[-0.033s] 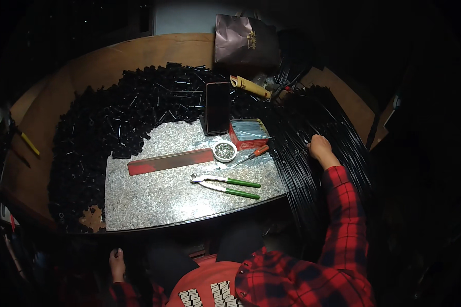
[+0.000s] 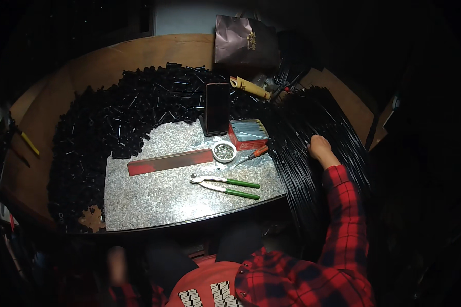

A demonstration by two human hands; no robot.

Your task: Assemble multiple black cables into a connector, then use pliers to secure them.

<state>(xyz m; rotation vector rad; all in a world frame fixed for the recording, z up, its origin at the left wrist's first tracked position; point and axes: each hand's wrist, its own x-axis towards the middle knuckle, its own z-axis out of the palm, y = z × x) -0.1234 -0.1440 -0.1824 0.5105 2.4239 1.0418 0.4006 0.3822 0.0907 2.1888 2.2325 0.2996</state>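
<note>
Right hand (image 2: 320, 148) at black rods (image 2: 303, 174) crowding the slab's (image 2: 164, 204) right edge; pliers (image 2: 220, 188) near front edge; left hand (image 2: 117, 264) blurred; grips unclear.

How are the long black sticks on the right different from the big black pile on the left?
The sticks are long and thin; the pile is made of much shorter pieces. The sticks lie mostly side by side, while the pile is jumbled. The right hand is at the sticks; no hand is at the pile. Both are black.
</note>
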